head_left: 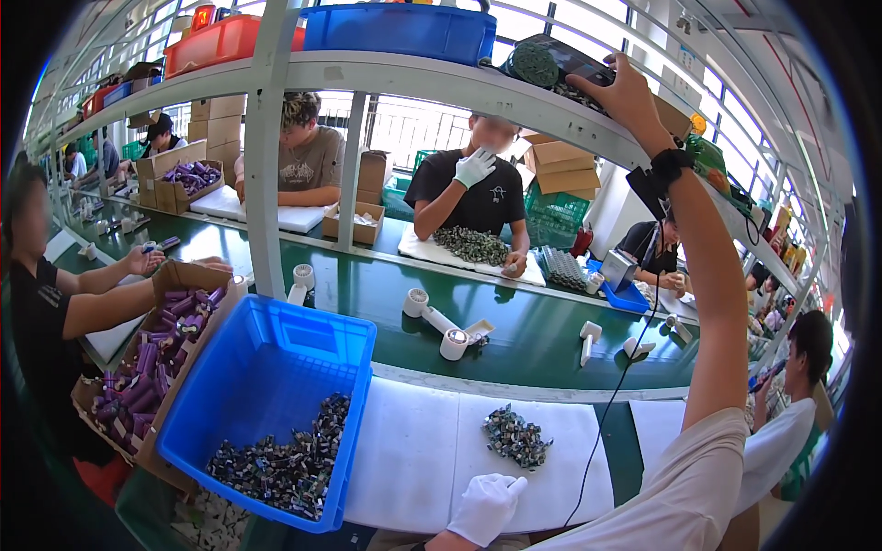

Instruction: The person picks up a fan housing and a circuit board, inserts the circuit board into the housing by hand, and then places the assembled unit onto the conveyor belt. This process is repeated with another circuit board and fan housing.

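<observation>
The 2 hands work well apart. The bare right hand [627, 95] reaches up to the shelf [441, 84], thumb and fingers spread at a dark tray [577, 61]; whether they grip it, I cannot tell. The tray's long axis slants down rightward along the shelf. The white-gloved left hand [487, 510] rests curled on the white-padded surface [404, 450], nearest a roundish pile of small parts [516, 437]; any pinch is unclear.

The person's right arm [715, 294] rises steeply, nearly straight, the bare right hand [627, 96] angled leftward beyond the wrist [660, 140], thumb apart from the fingers; the white-gloved left hand [487, 508] sits low, fingers loosely curled, palm hidden
</observation>
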`<state>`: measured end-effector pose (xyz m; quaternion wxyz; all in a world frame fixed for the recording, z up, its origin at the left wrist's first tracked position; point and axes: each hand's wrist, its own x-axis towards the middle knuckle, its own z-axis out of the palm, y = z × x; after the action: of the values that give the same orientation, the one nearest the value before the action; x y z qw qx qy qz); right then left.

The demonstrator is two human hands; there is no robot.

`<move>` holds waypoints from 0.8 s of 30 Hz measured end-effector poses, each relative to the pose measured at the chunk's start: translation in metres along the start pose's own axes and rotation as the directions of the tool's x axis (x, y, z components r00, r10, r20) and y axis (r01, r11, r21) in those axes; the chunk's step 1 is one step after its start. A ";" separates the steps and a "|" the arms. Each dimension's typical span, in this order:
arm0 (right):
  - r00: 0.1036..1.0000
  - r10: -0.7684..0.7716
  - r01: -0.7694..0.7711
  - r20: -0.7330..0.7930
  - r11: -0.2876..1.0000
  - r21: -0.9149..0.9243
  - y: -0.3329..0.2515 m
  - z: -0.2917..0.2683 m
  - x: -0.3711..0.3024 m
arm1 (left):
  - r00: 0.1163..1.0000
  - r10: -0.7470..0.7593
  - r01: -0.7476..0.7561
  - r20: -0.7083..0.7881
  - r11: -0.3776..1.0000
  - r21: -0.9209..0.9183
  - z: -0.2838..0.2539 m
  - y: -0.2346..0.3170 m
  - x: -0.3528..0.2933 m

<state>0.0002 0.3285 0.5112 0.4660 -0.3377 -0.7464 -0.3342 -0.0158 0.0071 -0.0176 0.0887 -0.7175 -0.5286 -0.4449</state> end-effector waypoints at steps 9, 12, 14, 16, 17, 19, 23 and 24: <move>0.996 -0.042 0.054 -0.076 0.985 0.161 0.002 -0.001 -0.016 | 0.992 -0.114 0.105 -0.059 0.984 -0.145 -0.002 0.012 -0.004; 0.994 -0.051 0.069 -0.097 0.980 0.185 0.001 0.002 -0.018 | 0.993 -0.105 0.095 -0.057 0.984 -0.152 -0.002 0.011 -0.003; 0.994 -0.048 0.066 -0.098 0.980 0.185 0.000 0.004 -0.018 | 0.993 -0.099 0.088 -0.070 0.986 -0.141 0.001 0.008 -0.005; 0.994 -0.043 0.060 -0.100 0.982 0.181 -0.001 0.003 -0.018 | 0.993 -0.094 0.083 -0.078 0.987 -0.135 0.002 0.009 -0.006; 0.994 -0.043 0.061 -0.100 0.981 0.182 -0.001 0.003 -0.018 | 0.993 -0.099 0.090 -0.070 0.988 -0.124 0.002 0.009 -0.006; 0.994 -0.042 0.060 -0.100 0.982 0.181 0.000 0.001 -0.018 | 0.993 -0.103 0.097 -0.054 0.990 -0.103 0.002 0.009 -0.006; 0.994 -0.036 0.053 -0.106 0.985 0.165 0.001 0.002 -0.018 | 0.991 -0.116 0.108 -0.064 0.987 -0.117 0.006 0.008 -0.008; 0.994 -0.032 0.048 -0.105 0.987 0.156 0.000 0.003 -0.019 | 0.991 -0.116 0.108 -0.065 0.987 -0.115 0.002 0.010 -0.005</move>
<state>0.0053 0.3271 0.4931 0.5220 -0.2672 -0.7524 -0.3000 -0.0068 0.0006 -0.0187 0.0423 -0.6740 -0.5390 -0.5034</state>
